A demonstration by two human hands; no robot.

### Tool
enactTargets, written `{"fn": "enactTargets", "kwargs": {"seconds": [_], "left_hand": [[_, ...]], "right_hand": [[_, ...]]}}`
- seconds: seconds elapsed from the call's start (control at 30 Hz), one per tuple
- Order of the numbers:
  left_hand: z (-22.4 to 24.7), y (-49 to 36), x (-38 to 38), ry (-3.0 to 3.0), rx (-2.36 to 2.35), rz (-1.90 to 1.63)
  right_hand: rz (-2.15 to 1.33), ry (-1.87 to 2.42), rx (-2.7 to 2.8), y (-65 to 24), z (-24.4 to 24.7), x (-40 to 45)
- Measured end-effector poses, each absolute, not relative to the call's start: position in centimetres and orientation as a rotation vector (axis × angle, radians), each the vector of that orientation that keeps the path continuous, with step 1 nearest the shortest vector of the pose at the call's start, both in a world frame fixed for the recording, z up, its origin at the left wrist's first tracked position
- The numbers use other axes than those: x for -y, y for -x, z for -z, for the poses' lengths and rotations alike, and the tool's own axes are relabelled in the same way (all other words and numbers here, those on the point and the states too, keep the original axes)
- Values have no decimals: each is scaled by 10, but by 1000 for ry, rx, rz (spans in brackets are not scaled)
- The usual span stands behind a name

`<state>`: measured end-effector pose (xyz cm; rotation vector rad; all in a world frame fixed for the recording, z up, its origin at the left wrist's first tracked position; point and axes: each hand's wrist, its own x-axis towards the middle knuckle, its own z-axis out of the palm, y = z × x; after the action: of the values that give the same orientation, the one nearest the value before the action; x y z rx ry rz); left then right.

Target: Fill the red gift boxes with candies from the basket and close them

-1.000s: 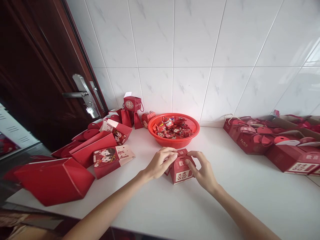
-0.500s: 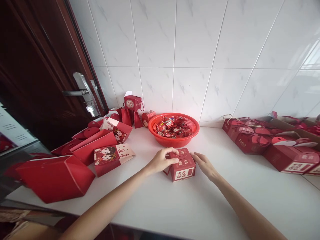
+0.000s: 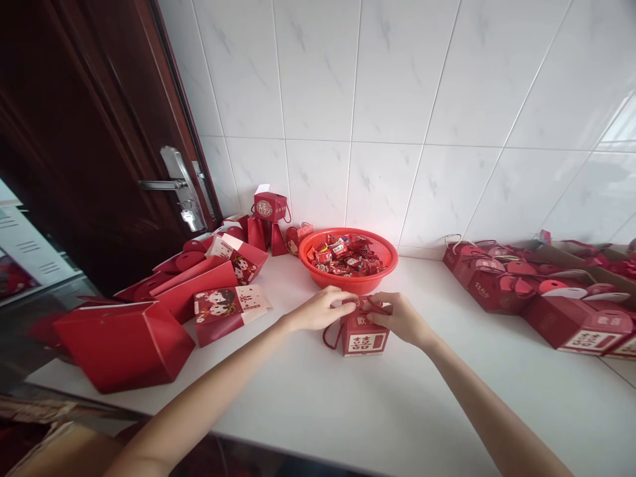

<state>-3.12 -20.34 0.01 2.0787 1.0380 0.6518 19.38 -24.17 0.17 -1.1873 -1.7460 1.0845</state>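
Note:
A small red candy box [image 3: 365, 340] with a white printed front panel stands upright on the white table [image 3: 318, 397]. A red cord handle loops out from its left side. My left hand [image 3: 320, 310] grips the top of the box from the left, thumb and fingers at the top edge. From the right, my right hand [image 3: 403, 319] pinches the top flaps, its thumb toward me and its fingers behind. Both hands partly cover the lid. Just behind the box sits a red plastic basket [image 3: 348, 286] holding many wrapped candies [image 3: 342, 255].
Unfilled-looking red boxes [image 3: 124, 344] crowd the left side, near a dark door [image 3: 99, 132] with a metal handle. Several closed red boxes [image 3: 571, 318] stand in rows at the right. A tiled wall [image 3: 387, 79] rises behind. The table's front edge runs below my forearms.
My right hand has moved from the box's right side onto its top and now pinches the flaps. My left hand stays at the top left. The view has shifted slightly.

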Motion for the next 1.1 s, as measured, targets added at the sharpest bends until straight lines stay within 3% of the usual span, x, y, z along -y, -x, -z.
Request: {"fn": "enactTargets", "kwargs": {"seconds": [0.37,0.6,1.1], "left_hand": [[14,42,201,-1783,-1090,-523],[-60,47,204,-1295,-746,-749],[-122,-21,222,-1652,-775,-634]], "right_hand": [[-923,1252,1841,-189,-3,239],[-879,1259,1876,-187,-8,236],[-955,1380,1602,-192,-97,235]]}}
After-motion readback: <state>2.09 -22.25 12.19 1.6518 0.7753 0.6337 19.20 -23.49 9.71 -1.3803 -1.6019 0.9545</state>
